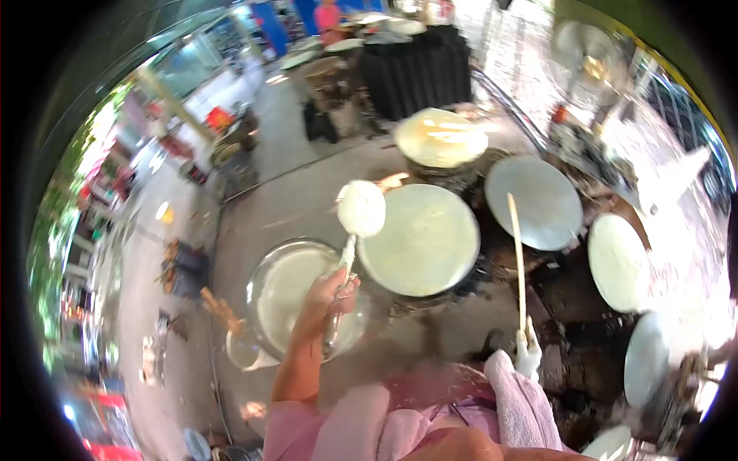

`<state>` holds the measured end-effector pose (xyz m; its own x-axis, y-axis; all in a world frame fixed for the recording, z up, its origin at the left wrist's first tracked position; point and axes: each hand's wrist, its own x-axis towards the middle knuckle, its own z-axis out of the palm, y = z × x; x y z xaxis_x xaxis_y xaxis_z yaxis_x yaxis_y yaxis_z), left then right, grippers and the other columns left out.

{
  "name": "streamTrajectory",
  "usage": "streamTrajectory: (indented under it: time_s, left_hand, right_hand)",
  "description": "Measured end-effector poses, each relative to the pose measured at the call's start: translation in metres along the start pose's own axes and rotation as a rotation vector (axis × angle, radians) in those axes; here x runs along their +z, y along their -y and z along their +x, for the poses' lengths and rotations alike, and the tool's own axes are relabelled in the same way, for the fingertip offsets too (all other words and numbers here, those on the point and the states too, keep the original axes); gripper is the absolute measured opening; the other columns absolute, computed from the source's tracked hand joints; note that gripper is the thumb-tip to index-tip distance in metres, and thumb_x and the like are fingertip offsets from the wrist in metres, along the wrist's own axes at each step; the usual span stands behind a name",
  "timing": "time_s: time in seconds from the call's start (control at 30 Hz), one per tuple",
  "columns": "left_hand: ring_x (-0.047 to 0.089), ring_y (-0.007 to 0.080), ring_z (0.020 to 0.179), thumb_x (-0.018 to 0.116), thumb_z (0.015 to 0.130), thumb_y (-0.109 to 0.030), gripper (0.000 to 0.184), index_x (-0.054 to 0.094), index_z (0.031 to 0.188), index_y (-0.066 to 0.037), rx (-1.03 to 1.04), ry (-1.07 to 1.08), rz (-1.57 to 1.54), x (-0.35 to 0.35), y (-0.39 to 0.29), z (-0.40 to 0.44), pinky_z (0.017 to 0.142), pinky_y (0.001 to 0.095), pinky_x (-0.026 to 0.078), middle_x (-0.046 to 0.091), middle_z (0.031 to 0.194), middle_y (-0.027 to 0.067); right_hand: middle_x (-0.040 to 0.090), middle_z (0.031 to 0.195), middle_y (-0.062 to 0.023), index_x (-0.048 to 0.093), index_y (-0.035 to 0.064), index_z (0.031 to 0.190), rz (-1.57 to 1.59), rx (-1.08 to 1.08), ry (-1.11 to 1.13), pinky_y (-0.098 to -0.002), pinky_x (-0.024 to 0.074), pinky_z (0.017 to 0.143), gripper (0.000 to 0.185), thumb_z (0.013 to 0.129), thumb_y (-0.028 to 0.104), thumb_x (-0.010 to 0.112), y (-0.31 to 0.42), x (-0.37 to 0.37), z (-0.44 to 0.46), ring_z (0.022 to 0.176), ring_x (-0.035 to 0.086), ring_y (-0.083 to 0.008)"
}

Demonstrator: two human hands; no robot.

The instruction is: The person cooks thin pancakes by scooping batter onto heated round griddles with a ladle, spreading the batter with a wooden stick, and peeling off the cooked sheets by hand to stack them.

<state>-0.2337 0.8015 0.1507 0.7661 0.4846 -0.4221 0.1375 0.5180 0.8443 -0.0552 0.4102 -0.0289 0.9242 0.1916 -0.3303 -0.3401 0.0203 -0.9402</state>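
Note:
My left hand (pixel 337 293) is closed around the handle of a ladle (pixel 361 207), whose round bowl is coated in pale batter. The ladle's bowl overlaps the left edge of a round griddle (pixel 421 240) covered with a pale batter layer. Below the ladle stands a wide metal basin (pixel 252 296) of pale liquid batter. My right hand (pixel 528 355), in a white glove, grips a long thin wooden stick (pixel 518 257). The stick's far tip overlaps a bare grey griddle (pixel 533 201) in the view. Whether it touches is unclear.
More round griddles curve around me: a pale-covered one (pixel 442 138) at the back, another (pixel 617 263) at right, and a greyish one (pixel 646 359) lower right. A small white container (pixel 243 352) sits beside the basin. A fan (pixel 590 65) and a black-draped table (pixel 415 73) stand farther off.

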Motion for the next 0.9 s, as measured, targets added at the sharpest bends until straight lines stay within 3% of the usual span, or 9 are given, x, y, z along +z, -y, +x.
streamTrajectory:
  time_s: [0.13, 0.2, 0.4, 0.53, 0.63, 0.73, 0.8, 0.83, 0.9]
  left_hand:
    - [0.028, 0.0005, 0.035, 0.038, 0.107, -0.027, 0.032, 0.047, 0.106, 0.004, -0.598, 0.064, -0.442, 0.088, 0.061, 0.092, 0.039, 0.0200, 0.022, 0.037, 0.060, -0.0097]
    - [0.028, -0.0004, 0.035, 0.038, 0.107, -0.028, 0.033, 0.047, 0.106, 0.004, -0.664, 0.137, -0.510, 0.142, 0.096, 0.137, 0.040, 0.0183, 0.023, 0.037, 0.060, -0.0097]
    - [0.028, 0.0033, 0.039, 0.040, 0.106, -0.032, 0.036, 0.052, 0.102, 0.002, -0.365, 0.410, -0.068, 0.332, 0.097, 0.246, 0.041, 0.0203, 0.024, 0.034, 0.057, -0.0090]
    - [0.034, 0.0038, 0.042, 0.042, 0.106, -0.033, 0.038, 0.052, 0.104, 0.003, -0.219, 0.348, 0.054, 0.423, 0.126, 0.337, 0.044, 0.0211, 0.030, 0.040, 0.062, -0.0058]
    - [0.040, 0.0053, 0.048, 0.045, 0.104, -0.036, 0.038, 0.054, 0.103, 0.001, -0.113, 0.350, -0.006, 0.462, 0.176, 0.400, 0.045, 0.0220, 0.033, 0.044, 0.064, -0.0038]
    - [0.045, 0.0076, 0.052, 0.054, 0.100, -0.028, 0.027, 0.055, 0.095, -0.001, -0.032, 0.234, 0.025, 0.486, 0.215, 0.435, 0.048, 0.0231, 0.037, 0.049, 0.068, -0.0006]
    - [0.048, 0.0077, 0.055, 0.057, 0.098, -0.023, 0.021, 0.056, 0.090, -0.004, 0.075, 0.186, 0.214, 0.479, 0.239, 0.454, 0.050, 0.0235, 0.040, 0.051, 0.071, 0.0000]
    - [0.054, 0.0155, 0.061, 0.058, 0.096, -0.021, 0.021, 0.057, 0.092, -0.001, 0.076, 0.160, 0.388, 0.472, 0.231, 0.452, 0.055, 0.0292, 0.046, 0.055, 0.076, 0.0054]
    - [0.057, 0.0227, 0.066, 0.058, 0.096, -0.021, 0.024, 0.057, 0.100, 0.003, 0.430, 0.033, 0.730, 0.442, 0.245, 0.469, 0.060, 0.0336, 0.048, 0.058, 0.081, 0.0114]
  right_hand:
    - [0.063, 0.086, 0.0031, 0.051, 0.0100, 0.141, -0.356, -0.154, -0.102, -0.0211, 0.0447, 0.062, 0.051, 0.093, 0.020, 0.065, -0.035, -0.089, 0.073, 0.068, 0.051, -0.0043]
    - [0.068, 0.106, -0.0014, 0.050, 0.0110, 0.142, -0.346, -0.006, -0.119, -0.0224, 0.0468, 0.073, 0.052, 0.093, 0.022, 0.065, -0.025, -0.125, 0.099, 0.078, 0.052, -0.0058]
    - [0.059, 0.135, -0.0096, 0.048, 0.0032, 0.142, -0.222, -0.019, -0.161, -0.0220, 0.0409, 0.098, 0.052, 0.095, 0.017, 0.063, 0.020, -0.189, 0.199, 0.114, 0.056, -0.0084]
    - [0.064, 0.129, -0.0128, 0.047, 0.0102, 0.144, -0.378, 0.006, -0.125, -0.0255, 0.0454, 0.093, 0.053, 0.095, 0.024, 0.062, 0.085, -0.181, 0.270, 0.110, 0.061, -0.0121]
    - [0.067, 0.112, -0.0188, 0.043, 0.0172, 0.146, -0.676, -0.398, -0.233, -0.0373, 0.0495, 0.090, 0.057, 0.095, 0.036, 0.060, 0.070, -0.165, 0.333, 0.099, 0.067, -0.0331]
    - [0.066, 0.087, -0.0213, 0.037, 0.0275, 0.149, -1.104, -0.071, -0.169, -0.0494, 0.0505, 0.069, 0.059, 0.095, 0.041, 0.056, 0.072, -0.147, 0.361, 0.076, 0.064, -0.0408]
    - [0.065, 0.080, -0.0222, 0.035, 0.0299, 0.149, -1.048, -0.052, -0.192, -0.0509, 0.0495, 0.064, 0.058, 0.096, 0.042, 0.054, 0.059, -0.148, 0.362, 0.069, 0.063, -0.0417]
    - [0.065, 0.079, -0.0222, 0.035, 0.0299, 0.149, -1.022, -0.050, -0.204, -0.0505, 0.0495, 0.064, 0.058, 0.096, 0.043, 0.054, 0.060, -0.148, 0.361, 0.069, 0.063, -0.0419]
    - [0.066, 0.082, -0.0242, 0.038, 0.0279, 0.148, -0.907, 0.026, -0.194, -0.0497, 0.0489, 0.064, 0.055, 0.097, 0.043, 0.052, 0.065, -0.140, 0.360, 0.070, 0.064, -0.0422]
